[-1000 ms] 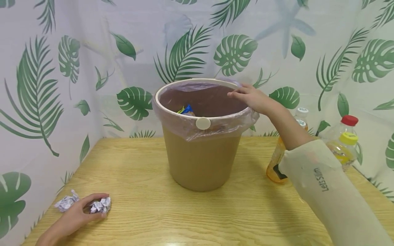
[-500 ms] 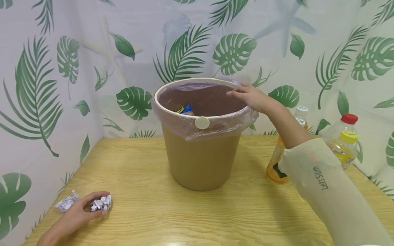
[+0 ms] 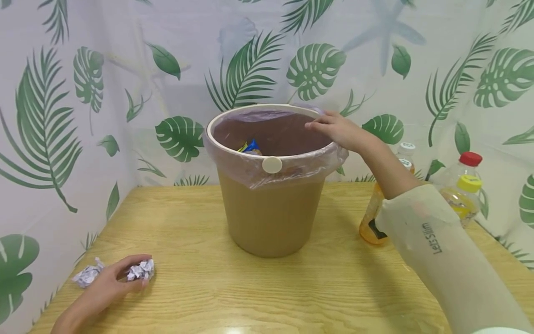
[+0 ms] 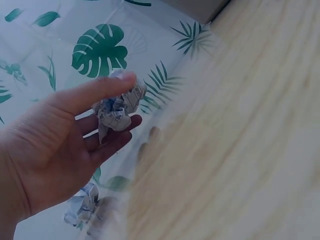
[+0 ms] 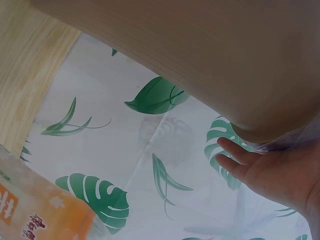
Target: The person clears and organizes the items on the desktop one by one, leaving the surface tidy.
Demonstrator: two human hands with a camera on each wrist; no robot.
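Observation:
At the lower left of the head view, my left hand (image 3: 110, 283) pinches a crumpled paper ball (image 3: 141, 270) between thumb and fingers. The left wrist view shows this paper ball (image 4: 120, 107) with the thumb across its top. Behind that hand lies a second crumpled paper ball (image 3: 88, 274). A tan trash bin (image 3: 271, 213) with a thin plastic liner (image 3: 250, 171) stands mid-table. My right hand (image 3: 344, 132) holds the bin's right rim, thumb side over the inside. In the right wrist view, fingers (image 5: 237, 160) of that hand extend outside the bin wall.
Inside the bin shows a blue and yellow wrapper (image 3: 251, 147). Right of it, partly behind the right forearm, stand an orange drink bottle (image 3: 371, 222), a yellow-capped bottle (image 3: 463, 204) and a red-capped bottle (image 3: 470, 160). A leaf-patterned sheet (image 3: 183, 93) hangs behind the table (image 3: 187, 278).
My left hand has shifted slightly right and away from me, with the paper ball in it. The right hand stays at the bin's rim.

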